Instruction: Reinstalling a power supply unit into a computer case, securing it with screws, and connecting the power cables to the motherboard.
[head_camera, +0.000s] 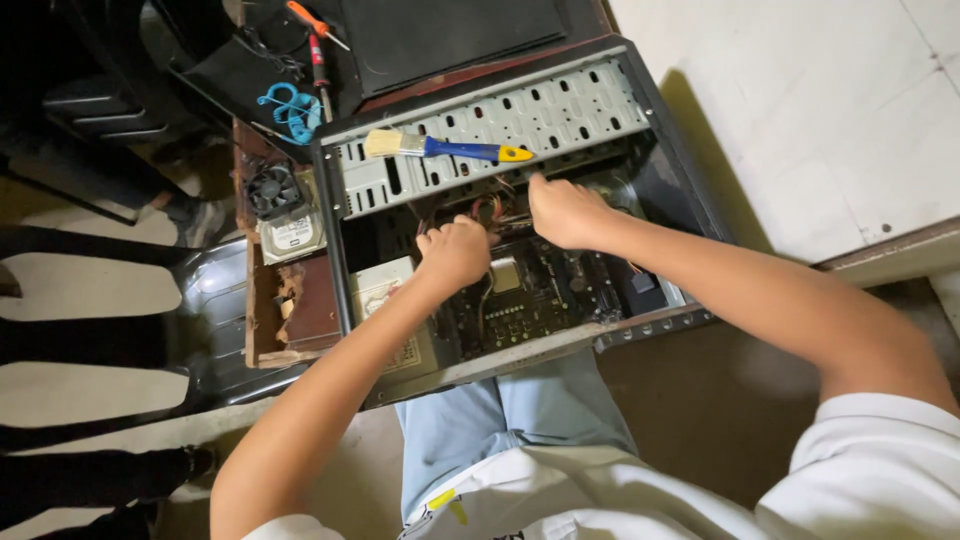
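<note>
Reaching: both bare hands are down inside an open computer case (655, 110) lying on its side on a worn table (300, 310).
Left hand (453, 252): curled into a loose fist, knuckles up, over the cables (490, 208) near the case's middle; what it grips I cannot tell.
Right hand (565, 210): fingers bent and pressed together, tips down among the same cables.
Motherboard (525, 300): flat in the case floor, just below both hands.
Brush (445, 148): blue and yellow handle, resting on the drive cage (560, 110).
Fan (273, 190): outside the case, beside a hard drive (292, 236).
Screwdrivers (318, 50): on the table beyond.
</note>
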